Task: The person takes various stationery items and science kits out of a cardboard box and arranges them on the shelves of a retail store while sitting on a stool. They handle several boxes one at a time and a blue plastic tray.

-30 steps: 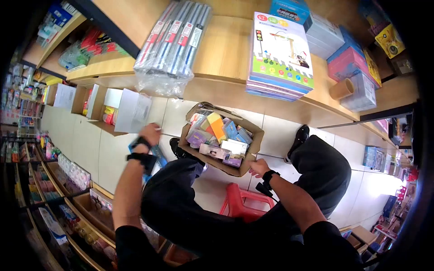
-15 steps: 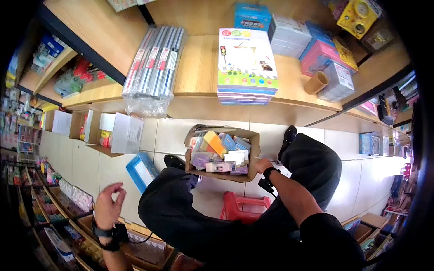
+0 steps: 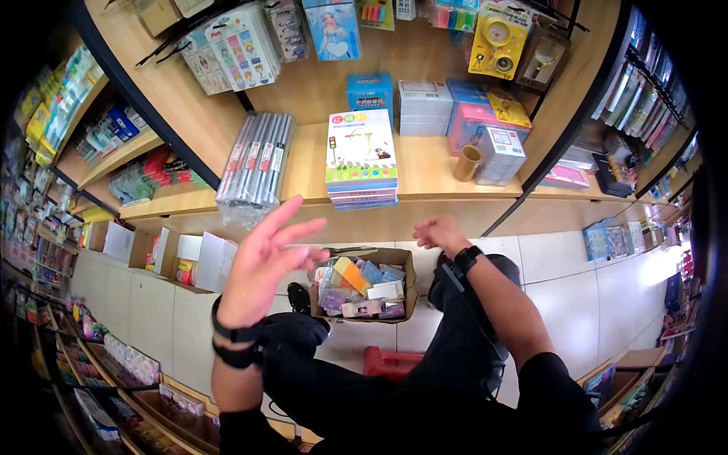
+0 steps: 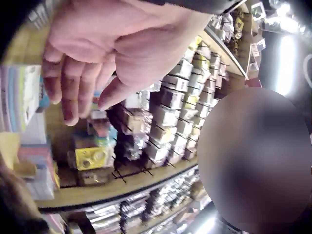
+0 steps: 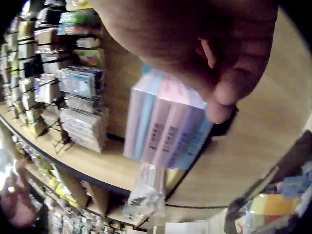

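Below and between my hands, the carton (image 3: 412, 282): open-topped on the floor (image 3: 563, 303), heaped with small packets, an orange-and-yellow box (image 3: 351, 274) tilted among them.
Carton trouble: it looks so full that a knock from either hand could spill the upper pieces over the rim.
Stack of printed kits (image 3: 360, 150), beyond my hands on the shelf (image 3: 307, 148): piled near the front edge; a brush of my fingers could skew the top copies or slide them off.
Bagged pack (image 3: 254, 163), beyond my left hand: its loose plastic hangs past the shelf edge, so a snag could drag it down.
Cardboard tube (image 3: 467, 163), beyond my right hand: upright, and I judge it easily tipped.
Left hand (image 3: 258, 269): fingers spread apart, holding nothing.
Right hand (image 3: 442, 234): fingers loosely bent, holding nothing; in the dim wrist view I cannot tell whether thumb and finger meet.
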Tool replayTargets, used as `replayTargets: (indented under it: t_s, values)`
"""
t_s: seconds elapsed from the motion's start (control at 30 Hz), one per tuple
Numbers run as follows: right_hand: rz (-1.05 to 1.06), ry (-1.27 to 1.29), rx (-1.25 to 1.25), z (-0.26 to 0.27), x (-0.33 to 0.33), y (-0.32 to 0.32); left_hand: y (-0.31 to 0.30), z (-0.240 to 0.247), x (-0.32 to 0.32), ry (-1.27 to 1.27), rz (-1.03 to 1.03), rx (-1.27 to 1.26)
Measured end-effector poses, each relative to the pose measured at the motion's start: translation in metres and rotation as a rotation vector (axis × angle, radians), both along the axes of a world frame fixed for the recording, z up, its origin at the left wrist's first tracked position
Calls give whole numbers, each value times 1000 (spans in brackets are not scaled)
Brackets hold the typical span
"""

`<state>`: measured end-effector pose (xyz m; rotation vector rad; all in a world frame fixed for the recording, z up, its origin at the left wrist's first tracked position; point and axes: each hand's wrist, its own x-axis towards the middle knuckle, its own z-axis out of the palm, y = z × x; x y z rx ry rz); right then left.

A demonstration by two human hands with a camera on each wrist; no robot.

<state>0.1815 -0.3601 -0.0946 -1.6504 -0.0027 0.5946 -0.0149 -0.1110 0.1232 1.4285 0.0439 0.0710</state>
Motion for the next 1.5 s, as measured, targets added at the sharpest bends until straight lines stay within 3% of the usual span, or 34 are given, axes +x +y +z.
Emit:
replayTargets:
  t_s: [0.07, 0.1, 0.13, 0.2, 0.23, 0.3, 0.47, 0.57, 0.67, 0.73, 0.8, 0.93, 1.1, 1.17, 1.23, 1.27, 1.4, 1.5]
  values:
    - [13, -31, -87, 63, 7, -2, 14, -36, 36, 99, 20, 26]
    - [27, -56, -177, 74, 12, -2, 34, -67, 53, 138, 21, -105]
    - [26, -53, -174, 67, 19, -2, 52, -101, 68, 181, 23, -236]
    - [-128, 30, 141, 48, 41, -2, 57, -146, 94, 330, 238, -277]
    - [-142, -27, 145, 46, 41, 8, 54, -164, 103, 325, 227, -270]
    - [-175, -46, 172, 26, 45, 29, 44, -191, 124, 241, 495, -202]
    - [-209, -27, 142, -16, 70, 69, 33, -207, 164, 376, 474, -109]
    - [-162, 129, 289, -25, 73, 77, 42, -219, 176, 299, 234, -348]
    - [-108, 106, 192, -23, 74, 82, 34, -216, 182, 322, 157, -549]
    - [-161, 96, 169, -26, 76, 89, 29, -221, 187, 293, 141, -508]
    - [-192, 124, 257, -24, 74, 88, 26, -225, 185, 314, 199, -410]
    - [-158, 124, 207, -19, 65, 85, 21, -222, 179, 330, 235, -368]
    - [-141, 172, 252, 0, 57, 67, 22, -215, 173, 313, 254, -469]
    - [-136, 166, 281, -1, 58, 59, 24, -222, 170, 306, 368, -501]
    - [-260, -205, -41, -4, 63, 47, 23, -219, 165, 311, 371, -481]
    - [-264, -210, -43, -5, 67, 36, 23, -218, 165, 317, 380, -462]
    - [-356, -157, 104, 4, 78, 7, 32, -218, 172, 344, 376, -447]
    - [-233, -64, 253, -9, 68, 17, 57, -227, 180, 237, 298, -246]
